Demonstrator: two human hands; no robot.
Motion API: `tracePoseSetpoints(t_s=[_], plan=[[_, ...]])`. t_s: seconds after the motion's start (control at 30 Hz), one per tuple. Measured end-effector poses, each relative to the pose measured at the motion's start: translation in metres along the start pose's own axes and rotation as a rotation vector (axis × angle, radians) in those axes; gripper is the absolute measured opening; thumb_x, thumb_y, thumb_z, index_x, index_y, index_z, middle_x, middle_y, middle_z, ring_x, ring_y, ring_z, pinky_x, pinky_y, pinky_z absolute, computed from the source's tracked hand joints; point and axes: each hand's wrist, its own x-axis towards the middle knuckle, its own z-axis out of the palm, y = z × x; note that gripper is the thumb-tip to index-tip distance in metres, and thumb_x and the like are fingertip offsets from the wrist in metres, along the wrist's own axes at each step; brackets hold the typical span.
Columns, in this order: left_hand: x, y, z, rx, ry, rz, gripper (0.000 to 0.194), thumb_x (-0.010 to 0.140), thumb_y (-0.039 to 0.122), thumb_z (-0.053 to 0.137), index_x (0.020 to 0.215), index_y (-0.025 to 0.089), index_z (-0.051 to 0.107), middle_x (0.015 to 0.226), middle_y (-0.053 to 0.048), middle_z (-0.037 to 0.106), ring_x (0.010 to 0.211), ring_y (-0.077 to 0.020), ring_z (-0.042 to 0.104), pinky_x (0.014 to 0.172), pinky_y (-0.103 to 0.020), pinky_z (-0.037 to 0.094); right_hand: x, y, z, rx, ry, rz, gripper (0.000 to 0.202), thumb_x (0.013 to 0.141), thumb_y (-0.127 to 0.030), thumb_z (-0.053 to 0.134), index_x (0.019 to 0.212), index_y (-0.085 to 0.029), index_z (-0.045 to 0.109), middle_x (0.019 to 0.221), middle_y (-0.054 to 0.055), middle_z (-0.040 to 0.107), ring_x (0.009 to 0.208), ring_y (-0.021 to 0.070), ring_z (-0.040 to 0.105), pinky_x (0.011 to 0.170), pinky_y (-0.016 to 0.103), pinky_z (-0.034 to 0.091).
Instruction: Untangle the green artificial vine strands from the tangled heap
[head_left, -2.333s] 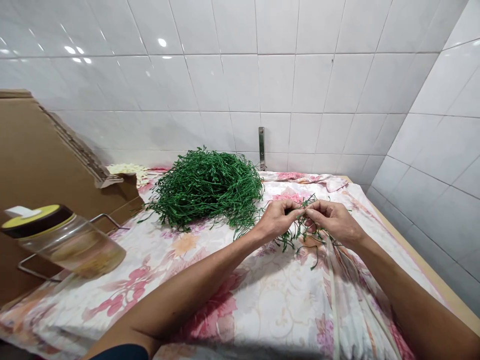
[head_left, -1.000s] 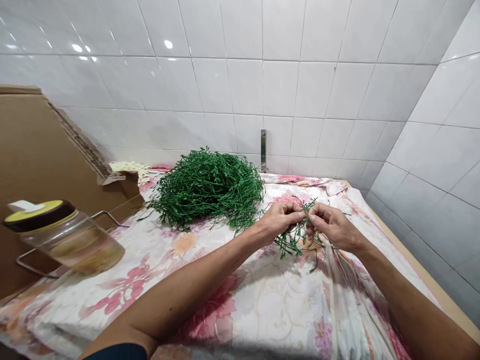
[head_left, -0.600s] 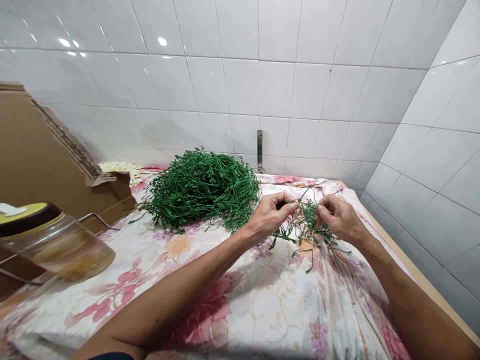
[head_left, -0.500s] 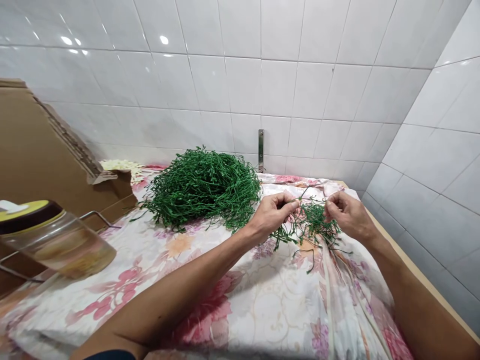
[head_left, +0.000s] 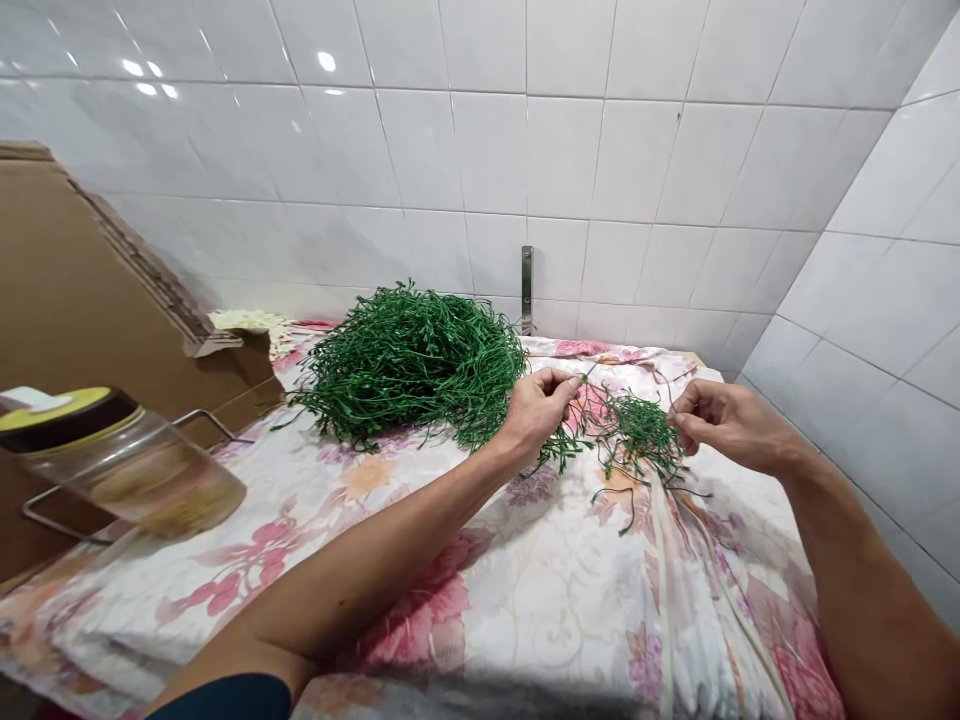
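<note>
My left hand (head_left: 541, 405) is closed in a pinch on a green artificial sprig (head_left: 587, 374), whose thin end pokes up past the fingertips. To its right my right hand (head_left: 724, 420) is also pinched, with a thin dark stem (head_left: 664, 384) at its fingertips. Between the hands lies a small loose heap of green sprigs (head_left: 641, 430), some stems straying onto the cloth. A much larger pile of the same green sprigs (head_left: 412, 365) sits behind and left of my left hand.
A floral cloth (head_left: 555, 590) covers the table. On the left stand a cardboard box (head_left: 97, 290) and a tilted clear jar with a yellow-rimmed lid (head_left: 165, 480). Cream-coloured pieces (head_left: 259, 322) lie behind the box. A metal strip (head_left: 527, 290) is fixed to the tiled wall.
My right hand has moved right, away from my left hand, widening the gap between them. My left hand keeps its pinch. The view has shifted slightly.
</note>
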Motion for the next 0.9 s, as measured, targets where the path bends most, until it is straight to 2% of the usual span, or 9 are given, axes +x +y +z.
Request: tracePoseSetpoints(t_s=[0.13, 0.2, 0.33, 0.43, 0.53, 0.6, 0.7, 0.77, 0.9], plan=[[0.003, 0.0, -0.003, -0.023, 0.054, 0.044, 0.029, 0.076, 0.04, 0.075, 0.072, 0.015, 0.062, 0.066, 0.002, 0.056, 0.052, -0.0061, 0.044, 0.048, -0.021, 0.033, -0.008, -0.015, -0.007, 0.289, 0.034, -0.118, 0.029, 0.082, -0.042, 0.08, 0.078, -0.02, 0.06, 0.07, 0.004, 0.068, 0.061, 0.0173, 0.065, 0.057, 0.033, 0.056], [0.003, 0.0, -0.003, -0.025, 0.042, 0.03, 0.028, 0.076, 0.04, 0.074, 0.073, 0.014, 0.062, 0.067, 0.001, 0.057, 0.051, -0.0059, 0.044, 0.048, -0.021, 0.032, -0.01, -0.017, -0.01, 0.302, 0.046, -0.121, 0.031, 0.081, -0.044, 0.08, 0.077, -0.02, 0.062, 0.072, 0.004, 0.068, 0.06, 0.0176, 0.065, 0.056, 0.033, 0.056], [-0.002, 0.0, 0.0, -0.023, -0.018, 0.006, 0.029, 0.076, 0.04, 0.076, 0.073, 0.014, 0.064, 0.066, 0.001, 0.057, 0.052, -0.0067, 0.045, 0.049, -0.022, 0.034, -0.003, 0.0, -0.011, -0.038, -0.073, 0.044, 0.025, 0.085, -0.041, 0.075, 0.08, -0.019, 0.067, 0.067, 0.005, 0.071, 0.062, 0.0192, 0.068, 0.059, 0.031, 0.054], [-0.008, -0.002, 0.006, -0.016, -0.063, -0.01, 0.03, 0.077, 0.042, 0.076, 0.075, 0.014, 0.064, 0.068, 0.0, 0.058, 0.053, -0.0068, 0.046, 0.05, -0.022, 0.034, 0.005, 0.015, -0.006, -0.341, -0.067, 0.109, 0.015, 0.084, -0.035, 0.071, 0.079, -0.021, 0.07, 0.065, 0.002, 0.072, 0.058, 0.0185, 0.068, 0.055, 0.029, 0.05], [-0.013, -0.004, 0.011, 0.005, -0.093, -0.013, 0.031, 0.078, 0.043, 0.074, 0.074, 0.015, 0.063, 0.065, 0.002, 0.057, 0.052, -0.0067, 0.045, 0.05, -0.022, 0.033, 0.01, 0.014, 0.008, -0.506, 0.094, 0.017, 0.014, 0.086, -0.033, 0.067, 0.08, -0.022, 0.073, 0.066, 0.001, 0.071, 0.055, 0.0165, 0.064, 0.056, 0.029, 0.048], [-0.017, -0.007, 0.014, 0.036, -0.111, -0.008, 0.029, 0.08, 0.042, 0.073, 0.074, 0.015, 0.063, 0.062, 0.003, 0.054, 0.052, -0.0071, 0.045, 0.05, -0.022, 0.033, 0.011, 0.006, 0.023, -0.484, 0.221, -0.086, 0.023, 0.09, -0.039, 0.063, 0.079, -0.021, 0.072, 0.069, 0.002, 0.071, 0.058, 0.016, 0.062, 0.057, 0.029, 0.047], [-0.021, -0.012, 0.018, 0.064, -0.141, 0.007, 0.028, 0.082, 0.042, 0.071, 0.077, 0.015, 0.063, 0.061, 0.003, 0.053, 0.053, -0.0077, 0.045, 0.052, -0.023, 0.034, 0.011, -0.007, 0.05, -0.28, 0.225, -0.173, 0.029, 0.093, -0.047, 0.063, 0.093, -0.02, 0.073, 0.081, 0.004, 0.074, 0.065, 0.0164, 0.062, 0.06, 0.029, 0.048], [-0.024, -0.015, 0.02, 0.074, -0.165, 0.018, 0.029, 0.083, 0.043, 0.07, 0.079, 0.015, 0.064, 0.062, 0.003, 0.053, 0.055, -0.0084, 0.046, 0.054, -0.023, 0.035, 0.011, -0.01, 0.064, -0.234, 0.218, -0.194, 0.029, 0.091, -0.048, 0.066, 0.095, -0.02, 0.074, 0.087, 0.005, 0.075, 0.068, 0.0164, 0.063, 0.063, 0.03, 0.049], [-0.027, -0.018, 0.021, 0.112, -0.183, 0.054, 0.026, 0.084, 0.041, 0.069, 0.079, 0.015, 0.066, 0.062, 0.003, 0.054, 0.058, -0.0097, 0.047, 0.058, -0.024, 0.037, 0.013, -0.006, 0.076, -0.176, 0.235, -0.179, 0.026, 0.091, -0.044, 0.067, 0.092, -0.019, 0.074, 0.086, 0.005, 0.076, 0.072, 0.0171, 0.064, 0.068, 0.03, 0.05]])
